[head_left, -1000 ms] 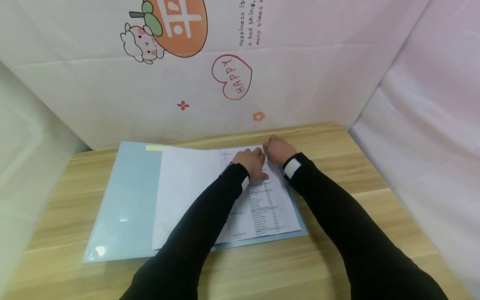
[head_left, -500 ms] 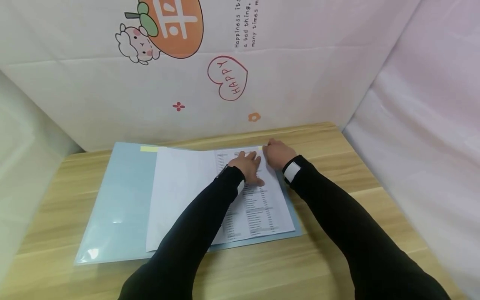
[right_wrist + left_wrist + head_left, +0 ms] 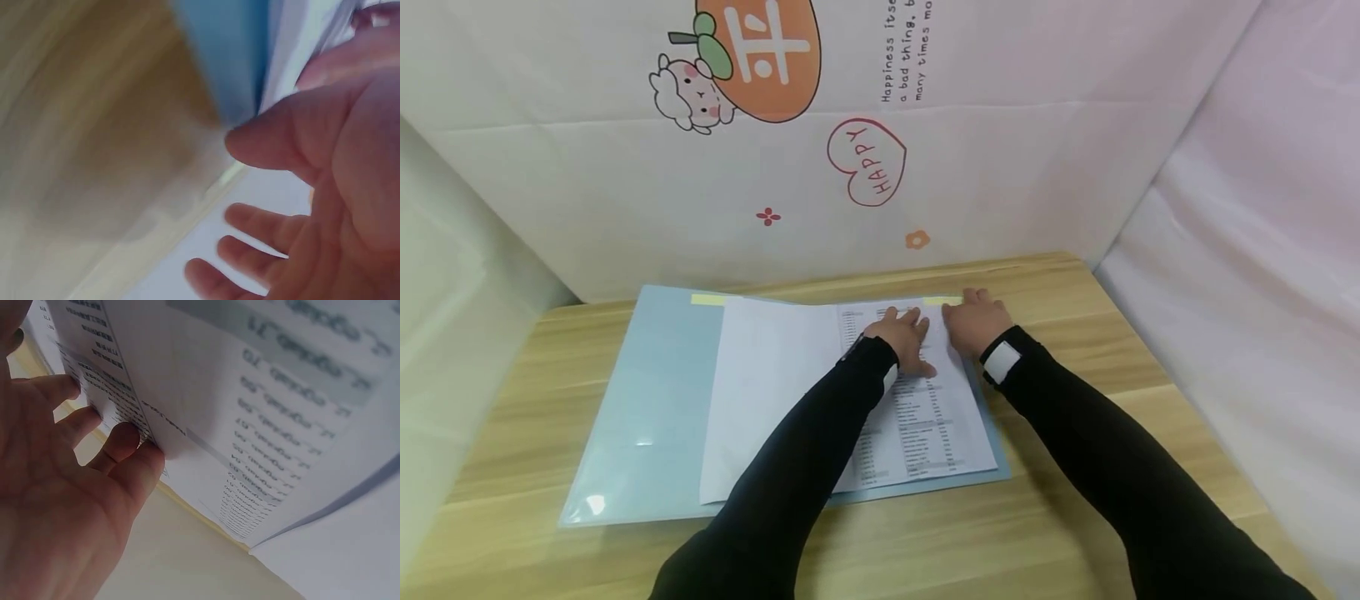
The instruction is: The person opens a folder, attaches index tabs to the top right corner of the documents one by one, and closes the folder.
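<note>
A light blue folder [image 3: 643,400] lies spread on the table, with white sheets on it. My left hand [image 3: 900,340] rests with spread fingers on the upper part of the printed sheet [image 3: 925,425]. Its fingertips [image 3: 147,453] touch the printed rows in the left wrist view. At the upper right corner of the folder is my right hand [image 3: 977,325], its fingers extended past the top edge. The right wrist view shows its thumb [image 3: 262,142] right at the folder's blue edge [image 3: 228,69], the other fingers apart from it.
A yellow strip [image 3: 707,299] marks the folder's top left, and another yellow strip [image 3: 942,301] its top right. A blank white page [image 3: 767,375] covers the folder's middle. Around lies the wooden table [image 3: 1075,350], with a printed white cloth [image 3: 1015,167] hanging behind.
My right hand has shifted slightly right and its curled fingers have straightened. The yellow strip at the folder's top right has come into sight. My left hand's fingers have spread on the sheet.
</note>
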Tool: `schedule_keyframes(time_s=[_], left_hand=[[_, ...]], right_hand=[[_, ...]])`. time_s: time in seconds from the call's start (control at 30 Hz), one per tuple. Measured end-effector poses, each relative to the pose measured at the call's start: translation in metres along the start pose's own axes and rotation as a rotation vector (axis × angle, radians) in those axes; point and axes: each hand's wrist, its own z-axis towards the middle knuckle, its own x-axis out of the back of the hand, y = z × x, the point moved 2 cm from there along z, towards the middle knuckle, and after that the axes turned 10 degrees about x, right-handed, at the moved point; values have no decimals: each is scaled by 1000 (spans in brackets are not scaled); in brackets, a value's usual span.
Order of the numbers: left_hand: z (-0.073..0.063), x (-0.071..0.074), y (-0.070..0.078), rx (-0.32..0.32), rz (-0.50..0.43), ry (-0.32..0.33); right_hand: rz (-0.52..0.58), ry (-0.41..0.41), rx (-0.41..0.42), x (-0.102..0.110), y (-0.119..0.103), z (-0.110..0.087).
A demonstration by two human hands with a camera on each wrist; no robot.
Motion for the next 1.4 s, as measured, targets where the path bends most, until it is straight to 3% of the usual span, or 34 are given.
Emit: schedule_keyframes(time_s=[0.17,0.3,0.53,0.7,0.83,1.03,1.13,1.3,1.4], left_hand=[[-6,3,3,-12,11,24],[-1,0,2,-14,6,2],[6,-6,-5,-13,4,7],[9,-18,-4,-5,3,59],[-10,-28,9,17,28,90],[-74,-32,42,65,9,56],[-95,-38,55,72,24,96],[-103,-48,63,63,52,188],[-102,-50,61,44,29,191]], right_hand=[[25,-59,45,11,1,-21],[22,-133,120,17,-8,-35],[58,-228,133,10,-17,-48],[86,-165,157,3,-15,-52],[150,-116,146,0,-11,-55],[214,-67,109,-6,-6,-59],[208,-38,115,-9,-1,-59],[238,-70,156,-9,9,-62],[270,-99,170,-10,13,-63]])
